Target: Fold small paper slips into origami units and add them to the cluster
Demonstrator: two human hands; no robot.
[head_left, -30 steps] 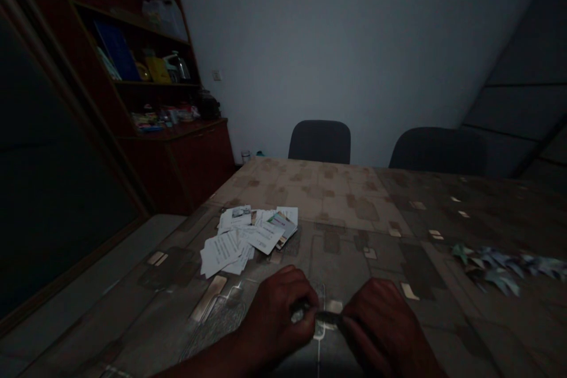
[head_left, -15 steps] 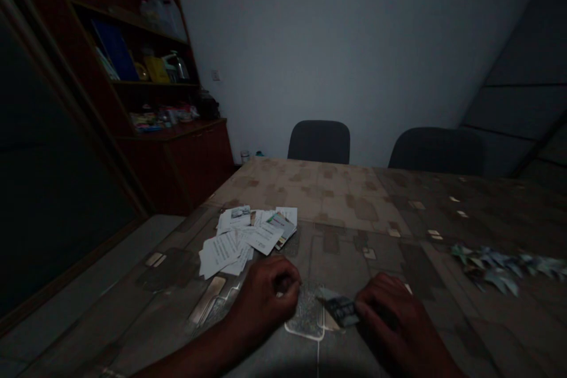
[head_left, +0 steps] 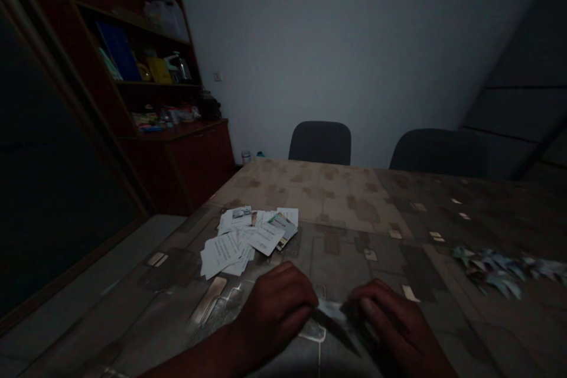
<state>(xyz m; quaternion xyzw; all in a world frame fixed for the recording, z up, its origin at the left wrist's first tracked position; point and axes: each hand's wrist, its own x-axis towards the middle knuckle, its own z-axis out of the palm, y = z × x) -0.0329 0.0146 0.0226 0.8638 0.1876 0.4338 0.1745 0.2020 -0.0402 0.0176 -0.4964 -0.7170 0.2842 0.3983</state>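
Right now, you have your two hands low in the frame, just right of its bottom centre, with a small folded piece of paper (head_left: 330,309) between them, over the near part of the patterned tablecloth (head_left: 305,189). Your left hand (head_left: 281,307) pinches the paper's left end between thumb and fingers, its knuckles turned upward. Your right hand (head_left: 392,322) is curled at the paper's other side, its fingers bent in close against it; blur and shadow there mean you cannot tell how firmly they press. The paper shows a pale patch between your hands and a dark strip slanting down toward the lower right. Left of the frame's centre, beyond your left hand, a loose pile of printed cards (head_left: 221,253) lies fanned and overlapping, mostly white, with a few coloured pictures on top. At the right edge of the frame, well apart from your right hand, a cluster of folded paper pieces (head_left: 500,283) lies on the cloth. Two dark chairs (head_left: 319,142) stand behind the table's far edge, before a plain wall (head_left: 354,41), and a reddish-brown cabinet (head_left: 197,159) with loaded shelves fills the upper left
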